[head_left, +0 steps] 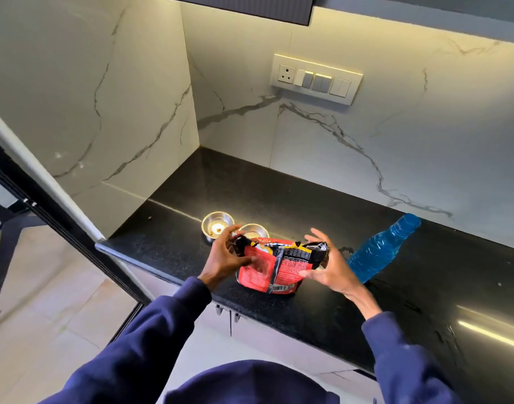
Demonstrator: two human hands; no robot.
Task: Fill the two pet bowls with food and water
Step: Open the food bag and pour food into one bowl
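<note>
Sleeves of dark blue fill the bottom of the frame, reaching up from a hooded torso toward the counter [308, 205], whose rounded front edge runs diagonally from the left middle down to the lower right. Just past that edge, in the centre, a red and black food pouch [274, 265] stands on the black stone. The left hand [226, 258] grips the pouch's upper left corner, thumb and fingers pinched on the crumpled top. The right hand [328, 266] cups the pouch's right side, thumb pressed on the front panel, while its other fingers are spread loose above the torn top; whether they touch the foil cannot be told.

Right of the pouch, a blue water bottle [381, 247] lies tilted on the counter, cap end pointing to the upper right, close beside the right hand. Behind the pouch, toward the upper left, sit two small steel bowls: the left bowl [217, 224] shows a few bits at its bottom, and the right bowl [254, 230] is partly hidden by the pouch and the left fingers. The two bowls are just beside each other.

Bare counter stretches behind the bowls to the corner and along the right side. Marble-look walls close the counter on the left and rear, and a switch panel [317, 80] sits on the rear wall above.
</note>
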